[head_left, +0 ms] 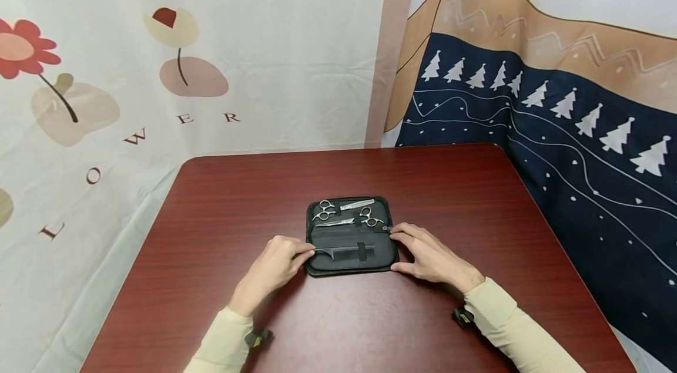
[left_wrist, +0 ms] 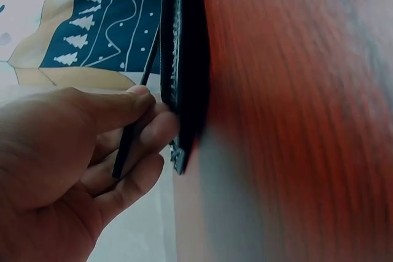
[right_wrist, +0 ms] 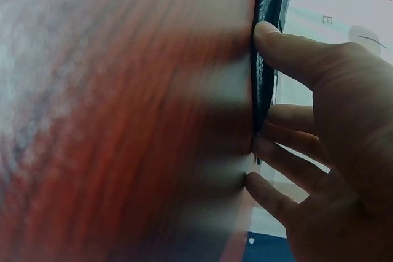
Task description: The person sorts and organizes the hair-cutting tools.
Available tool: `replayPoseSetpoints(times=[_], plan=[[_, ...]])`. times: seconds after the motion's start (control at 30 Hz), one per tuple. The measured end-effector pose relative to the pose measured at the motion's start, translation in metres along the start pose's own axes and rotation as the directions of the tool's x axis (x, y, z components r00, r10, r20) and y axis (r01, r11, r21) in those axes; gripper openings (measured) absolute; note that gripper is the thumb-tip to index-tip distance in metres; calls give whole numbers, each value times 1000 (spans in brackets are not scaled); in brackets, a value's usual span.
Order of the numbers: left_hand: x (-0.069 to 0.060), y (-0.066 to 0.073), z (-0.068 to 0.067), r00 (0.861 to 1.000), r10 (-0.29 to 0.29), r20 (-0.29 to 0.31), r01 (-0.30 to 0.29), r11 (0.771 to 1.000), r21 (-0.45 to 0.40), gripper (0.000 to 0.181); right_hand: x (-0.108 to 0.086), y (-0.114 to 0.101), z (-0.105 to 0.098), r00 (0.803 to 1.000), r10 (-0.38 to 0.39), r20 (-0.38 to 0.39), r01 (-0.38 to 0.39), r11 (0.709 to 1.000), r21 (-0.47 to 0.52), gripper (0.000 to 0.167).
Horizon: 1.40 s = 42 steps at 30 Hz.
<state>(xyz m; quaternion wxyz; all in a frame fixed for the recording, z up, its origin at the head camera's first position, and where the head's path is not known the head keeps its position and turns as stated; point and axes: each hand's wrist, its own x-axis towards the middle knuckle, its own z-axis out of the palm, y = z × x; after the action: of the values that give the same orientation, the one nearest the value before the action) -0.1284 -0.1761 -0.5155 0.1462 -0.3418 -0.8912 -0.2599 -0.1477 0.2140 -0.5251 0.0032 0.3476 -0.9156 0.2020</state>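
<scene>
A black zip case (head_left: 346,237) lies on the table with its inner side up. Strapped in its upper part are thinning scissors (head_left: 357,205) and a plain pair of scissors (head_left: 338,222). A dark comb (head_left: 346,251) with a thin tail lies along the lower part, under a strap (head_left: 362,251). At the case's left edge my left hand (head_left: 277,261) pinches the comb's tail between thumb and fingers. In the left wrist view the tail (left_wrist: 147,69) runs through the fingers. My right hand (head_left: 431,256) touches the case's right edge with thumb and fingertips, its fingers spread.
The reddish-brown table (head_left: 238,197) extends around the case on all sides. Behind it hangs a pale cloth (head_left: 296,67) with flower prints, and to the right a dark blue cloth (head_left: 582,179) with white trees. A dark wrist device (head_left: 463,318) is by the right sleeve.
</scene>
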Motion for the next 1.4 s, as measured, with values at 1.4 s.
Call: replayPoseSetpoints(times=[1.4], plan=[[14,-18,66,992,129,6,-129,990,55,15,0,1,1,999,5,-37,-5,1000,20,62]])
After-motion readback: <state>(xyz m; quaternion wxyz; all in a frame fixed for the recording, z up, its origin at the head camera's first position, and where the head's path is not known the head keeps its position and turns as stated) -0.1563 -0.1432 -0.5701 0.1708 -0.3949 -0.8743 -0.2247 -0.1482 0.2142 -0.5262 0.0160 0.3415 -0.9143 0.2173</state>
